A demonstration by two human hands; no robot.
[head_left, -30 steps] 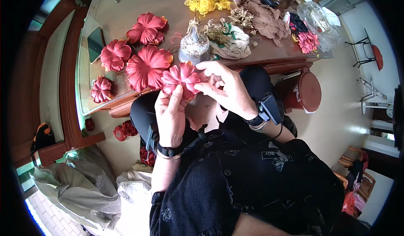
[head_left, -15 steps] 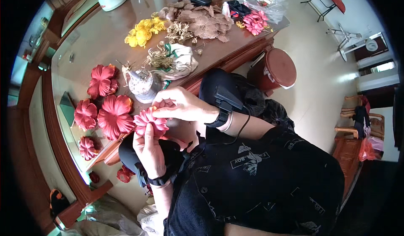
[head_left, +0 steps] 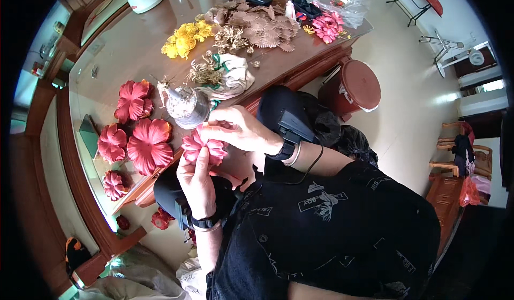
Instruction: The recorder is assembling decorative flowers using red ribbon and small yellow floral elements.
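Note:
A pinkish-red artificial flower [head_left: 216, 153] with layered petals is held over my lap, just off the table's near edge. My left hand [head_left: 198, 185] grips it from below, the thumb pressed on its petals. At its upper side, the fingers of my right hand [head_left: 241, 131] pinch a petal. Just beyond my hands stands a grey-white metal oil can [head_left: 188, 107] with a narrow spout. Left of the flower, several red petal pieces [head_left: 150, 147] lie spread on the table.
On the brown table [head_left: 123, 48] lie yellow flowers [head_left: 186, 39], brown toothed discs [head_left: 262, 27], dried-looking stamens [head_left: 230, 40], a white cloth glove [head_left: 235, 75] and a pink flower [head_left: 328, 27]. A reddish-brown lidded bucket [head_left: 350, 88] stands on the floor at right.
Both hands and the flower have shifted slightly to the right and up in the picture, while the whole view has also moved a little. Both hands keep hold of the flower.

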